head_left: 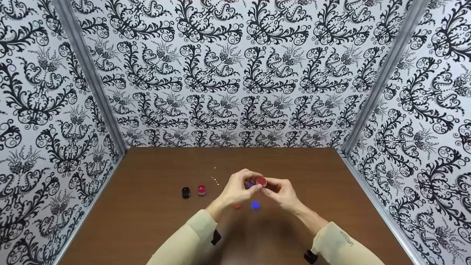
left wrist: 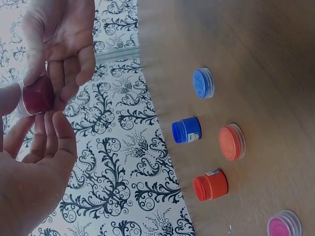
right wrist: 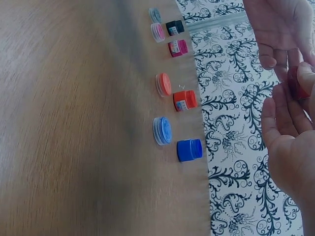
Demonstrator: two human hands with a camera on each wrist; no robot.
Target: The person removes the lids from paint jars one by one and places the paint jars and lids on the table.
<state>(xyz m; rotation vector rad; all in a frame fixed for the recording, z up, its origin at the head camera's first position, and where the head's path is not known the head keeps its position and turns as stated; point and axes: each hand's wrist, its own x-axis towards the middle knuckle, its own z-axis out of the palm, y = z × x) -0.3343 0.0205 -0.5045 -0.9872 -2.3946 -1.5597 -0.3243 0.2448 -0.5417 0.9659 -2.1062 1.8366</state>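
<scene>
Above the table, both hands hold a small jar of dark red paint point(head_left: 261, 181) with a clear rim. My left hand point(head_left: 237, 188) grips it from the left, its thumb against the clear end point(left wrist: 22, 103). The right hand point(head_left: 284, 194) grips from the other side, thumb and fingers around the red body point(left wrist: 39, 95). Under the hands stand a blue paint jar point(right wrist: 189, 150) and an orange-red paint jar point(right wrist: 185, 100). A blue lid point(head_left: 255, 205) and an orange lid point(right wrist: 163, 84) lie in front of them. Fingers hide part of the red jar.
To the left on the brown table point(head_left: 154, 228) are a pink paint jar point(head_left: 201, 190) and a black jar point(head_left: 186, 192), with a pink lid point(right wrist: 157, 32) and a greyish lid point(right wrist: 154, 15) nearby. Small white specks point(head_left: 216, 181) lie behind. Patterned walls enclose the table.
</scene>
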